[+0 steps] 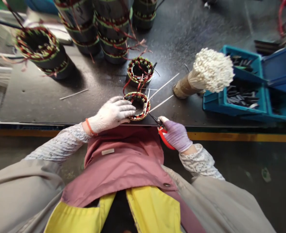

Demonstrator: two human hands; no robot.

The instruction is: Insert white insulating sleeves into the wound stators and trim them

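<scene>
The work on the near wire-wound ring looked partway done. The ring lay at the table's near edge, between the two hands, its coloured winding in place all round. Three white sticks jutted from its right side, one short and two long, so that side was probably unfinished; the left side was partly covered.

The left hand, gloved, lay over the ring's left side with its fingers nearly straight; whether the thumb gripped was hidden. The right hand was closed around the red-handled tool, whose dark tips pointed at the ring's near right edge. Whether they touched it could not be told.

Just beyond stood another wound ring, with red wires between the two. To the far left stood stacked wound cores, and to the right a thick bundle of white sticks, apparently plenty for more work.
</scene>
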